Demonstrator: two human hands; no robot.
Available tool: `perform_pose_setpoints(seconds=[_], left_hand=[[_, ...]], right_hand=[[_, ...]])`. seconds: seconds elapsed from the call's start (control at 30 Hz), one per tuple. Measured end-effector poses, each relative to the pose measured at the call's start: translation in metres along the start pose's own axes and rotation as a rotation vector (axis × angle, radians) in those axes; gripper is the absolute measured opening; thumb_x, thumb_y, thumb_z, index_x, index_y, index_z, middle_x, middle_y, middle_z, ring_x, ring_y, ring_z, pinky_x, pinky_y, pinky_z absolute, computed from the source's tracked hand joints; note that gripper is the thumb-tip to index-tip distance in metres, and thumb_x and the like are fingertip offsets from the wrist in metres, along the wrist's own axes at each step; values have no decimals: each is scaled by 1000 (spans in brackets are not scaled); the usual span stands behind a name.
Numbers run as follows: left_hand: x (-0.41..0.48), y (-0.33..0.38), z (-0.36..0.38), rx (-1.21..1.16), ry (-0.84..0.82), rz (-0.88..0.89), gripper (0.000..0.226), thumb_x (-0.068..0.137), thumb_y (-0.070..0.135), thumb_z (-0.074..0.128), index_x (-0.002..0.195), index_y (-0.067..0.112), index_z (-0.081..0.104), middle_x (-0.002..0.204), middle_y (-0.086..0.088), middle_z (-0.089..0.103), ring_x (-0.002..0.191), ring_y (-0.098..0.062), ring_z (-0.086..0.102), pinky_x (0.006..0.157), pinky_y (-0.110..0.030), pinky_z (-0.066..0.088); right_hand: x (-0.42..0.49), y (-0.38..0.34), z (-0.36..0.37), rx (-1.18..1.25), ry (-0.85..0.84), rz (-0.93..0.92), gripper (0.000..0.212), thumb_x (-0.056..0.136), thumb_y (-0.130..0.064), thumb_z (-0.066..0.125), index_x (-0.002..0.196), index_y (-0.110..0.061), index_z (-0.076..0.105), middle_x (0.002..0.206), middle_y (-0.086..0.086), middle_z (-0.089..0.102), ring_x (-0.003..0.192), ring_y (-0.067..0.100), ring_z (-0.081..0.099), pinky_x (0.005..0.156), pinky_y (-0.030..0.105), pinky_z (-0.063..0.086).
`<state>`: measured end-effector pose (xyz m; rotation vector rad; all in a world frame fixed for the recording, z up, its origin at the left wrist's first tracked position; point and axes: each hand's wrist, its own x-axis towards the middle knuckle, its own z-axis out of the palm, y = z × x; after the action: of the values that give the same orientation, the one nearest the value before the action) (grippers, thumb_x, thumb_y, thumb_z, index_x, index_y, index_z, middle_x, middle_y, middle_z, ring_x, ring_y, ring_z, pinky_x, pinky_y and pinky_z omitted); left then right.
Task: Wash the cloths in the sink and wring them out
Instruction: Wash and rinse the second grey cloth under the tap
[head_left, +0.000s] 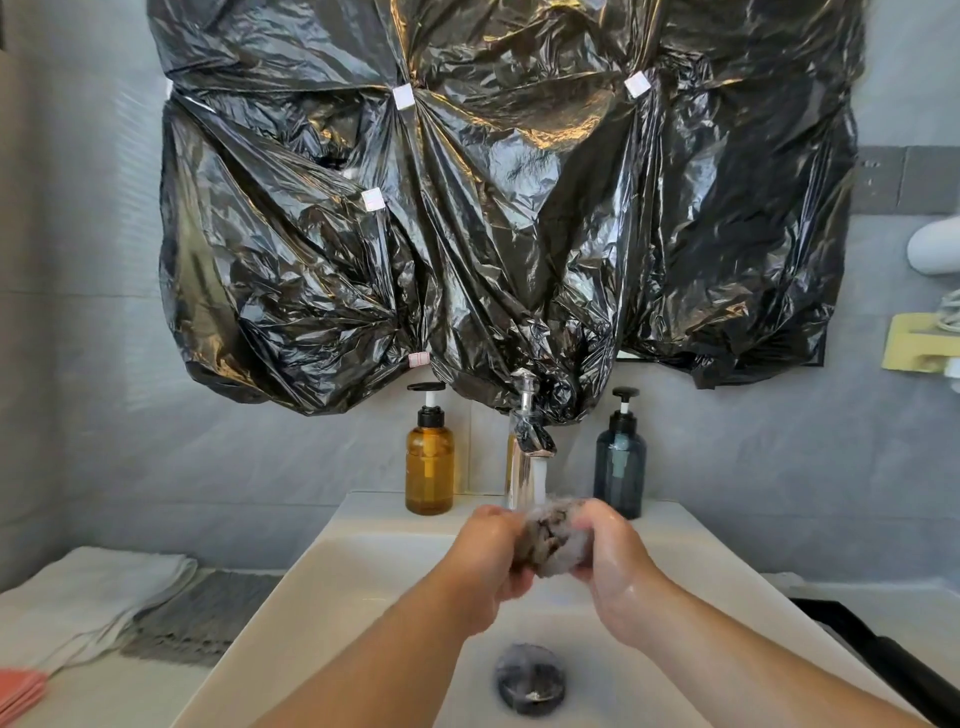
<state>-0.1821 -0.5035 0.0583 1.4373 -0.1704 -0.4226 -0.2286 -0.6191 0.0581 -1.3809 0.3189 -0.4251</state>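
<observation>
Both the left hand (491, 564) and right hand (610, 558) squeeze one grey cloth (553, 540) under the running tap (530, 447), folded cloths (104, 597) lower left look unwashed.

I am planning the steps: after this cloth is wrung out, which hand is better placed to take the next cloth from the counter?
Probably the left hand: the folded cloths lie left of the sink, on its side; the right hand would have to cross it.
</observation>
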Motion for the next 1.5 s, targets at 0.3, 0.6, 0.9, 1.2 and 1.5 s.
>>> perform_pose_setpoints(seconds=[0.3, 0.6, 0.9, 1.2, 1.5], left_hand=[[-5, 4, 8, 181, 124, 306, 19, 108, 30, 37, 110, 15, 48, 104, -8, 61, 89, -19, 61, 68, -33, 52], [-15, 4, 17, 614, -78, 212, 25, 101, 21, 40, 79, 17, 53, 75, -3, 54, 57, -11, 44, 49, -19, 38], [-6, 0, 3, 216, 205, 430, 21, 99, 31, 60, 94, 18, 44, 94, -15, 57, 79, -23, 58, 65, -42, 56], [-10, 2, 17, 449, -13, 377, 31, 106, 19, 32, 91, 11, 58, 78, -5, 59, 69, -17, 57, 61, -30, 46], [-18, 2, -2, 583, -120, -4, 57, 104, 57, 25, 100, 14, 63, 88, -9, 65, 56, -12, 46, 43, -19, 32]], right_hand=[[-3, 24, 24, -299, -12, -206, 48, 100, -49, 37, 100, -4, 55, 76, 12, 60, 56, 19, 57, 47, 26, 46], [8, 4, 2, -412, 225, -121, 21, 98, -30, 46, 91, -14, 57, 85, 11, 66, 78, 29, 64, 75, 45, 57], [-18, 12, 13, -203, -106, -98, 23, 104, -22, 38, 106, -6, 54, 87, 20, 68, 66, 28, 66, 64, 43, 54], [-8, 6, 13, -435, 152, -286, 44, 107, -29, 34, 74, -11, 56, 69, 9, 62, 69, 25, 62, 64, 35, 50], [1, 3, 0, -334, 163, -258, 26, 107, -26, 38, 86, -16, 49, 84, 6, 52, 75, 16, 50, 65, 32, 41]])
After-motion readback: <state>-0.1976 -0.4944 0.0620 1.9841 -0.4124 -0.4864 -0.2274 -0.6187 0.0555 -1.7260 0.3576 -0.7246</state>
